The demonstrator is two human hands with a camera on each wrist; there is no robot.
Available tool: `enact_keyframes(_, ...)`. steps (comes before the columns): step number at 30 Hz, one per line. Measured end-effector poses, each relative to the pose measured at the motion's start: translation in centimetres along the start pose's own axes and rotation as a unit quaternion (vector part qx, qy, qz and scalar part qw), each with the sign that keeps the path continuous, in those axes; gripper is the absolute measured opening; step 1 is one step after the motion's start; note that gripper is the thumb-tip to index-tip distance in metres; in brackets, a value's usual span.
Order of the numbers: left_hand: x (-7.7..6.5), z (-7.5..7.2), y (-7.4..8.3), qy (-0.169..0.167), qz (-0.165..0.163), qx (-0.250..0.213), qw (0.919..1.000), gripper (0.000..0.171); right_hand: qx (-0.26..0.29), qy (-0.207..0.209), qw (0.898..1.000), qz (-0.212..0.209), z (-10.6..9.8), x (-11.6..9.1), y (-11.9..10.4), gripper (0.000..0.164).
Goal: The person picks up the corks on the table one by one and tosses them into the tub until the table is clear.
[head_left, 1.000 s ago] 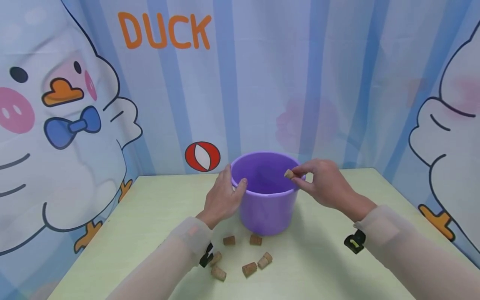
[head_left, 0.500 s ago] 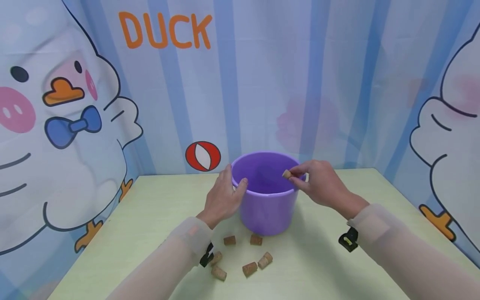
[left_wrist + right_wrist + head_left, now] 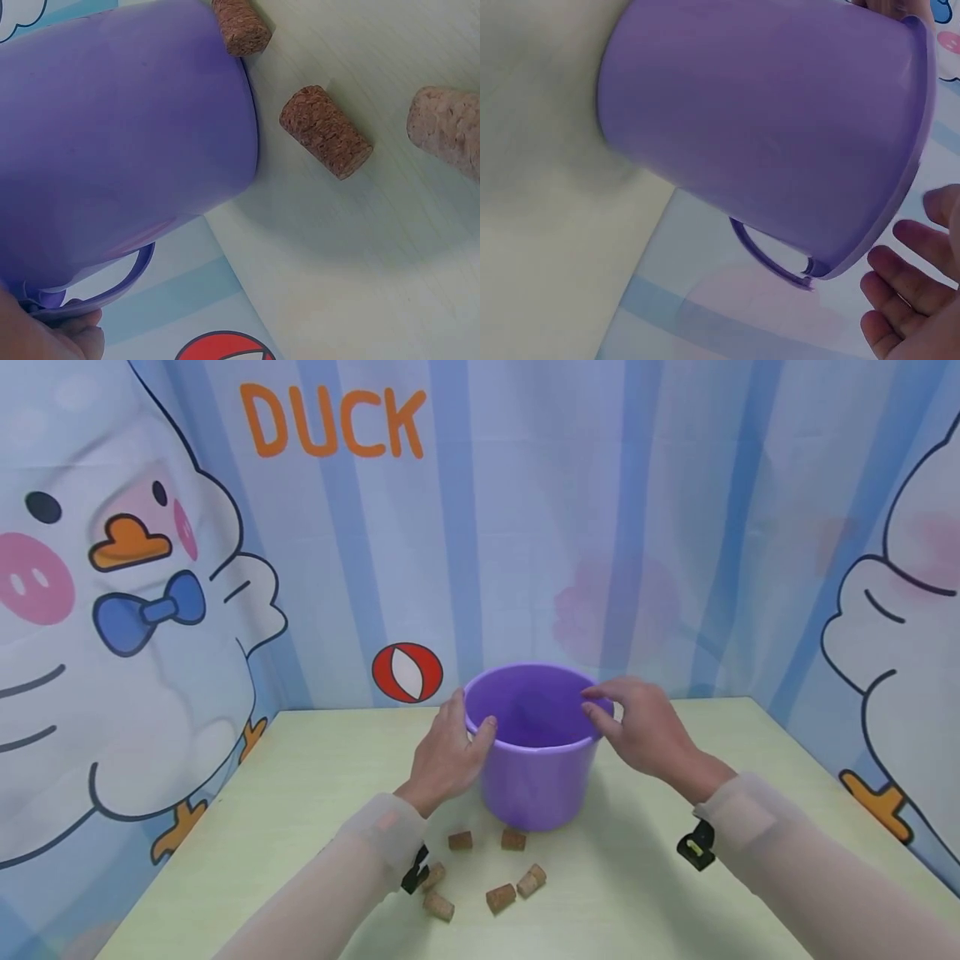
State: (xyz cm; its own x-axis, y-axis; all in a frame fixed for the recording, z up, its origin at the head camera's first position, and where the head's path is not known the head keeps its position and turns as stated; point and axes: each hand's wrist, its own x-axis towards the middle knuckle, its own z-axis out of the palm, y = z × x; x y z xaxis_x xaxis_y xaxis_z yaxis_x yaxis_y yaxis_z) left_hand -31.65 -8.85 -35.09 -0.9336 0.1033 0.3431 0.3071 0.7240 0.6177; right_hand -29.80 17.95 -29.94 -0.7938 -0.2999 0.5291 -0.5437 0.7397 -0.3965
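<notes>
A purple bucket [image 3: 536,785] stands upright on the table, its mouth facing up. My left hand [image 3: 448,756] holds its left rim, thumb at the front edge; in the left wrist view the fingertips [image 3: 88,337] lie by the handle. My right hand [image 3: 645,727] is over the right rim, thumb and fingers apart with nothing between them. In the right wrist view its fingers [image 3: 900,277] are loosely bent beside the rim. In front of the bucket lie several corks, among them a dark cork [image 3: 513,840] and a paler cork [image 3: 531,881]. The bucket's bottom inside is hidden.
The pale table [image 3: 330,777] ends at a striped blue curtain [image 3: 517,527] close behind the bucket. Printed ducks flank both sides. A pale cork [image 3: 432,877] lies partly behind the left wrist's black strap [image 3: 415,870].
The cork that my right thumb and fingers pinched over the bucket's mouth has been let go and is out of sight. The left hand and bucket have stayed put.
</notes>
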Motion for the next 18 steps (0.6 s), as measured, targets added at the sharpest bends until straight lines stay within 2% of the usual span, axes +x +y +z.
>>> enact_keyframes(5, 0.0, 0.0, 0.1, -0.001, 0.002, 0.005, 1.0000, 0.077, 0.022, 0.023, 0.999, 0.038, 0.3, -0.1, 0.9, 0.040)
enact_keyframes(12, -0.1, -0.1, 0.1, -0.001, 0.002, 0.003, 1.0000, 0.077, 0.058, -0.005, 0.994, 0.092, 0.7, 0.3, 1.6, 0.062)
enact_keyframes(18, -0.2, -0.1, 0.0, 0.000, -0.001, 0.002, 1.0000, 0.077, 0.090, -0.032, 0.986, 0.137, 1.2, 1.1, 1.8, 0.071)
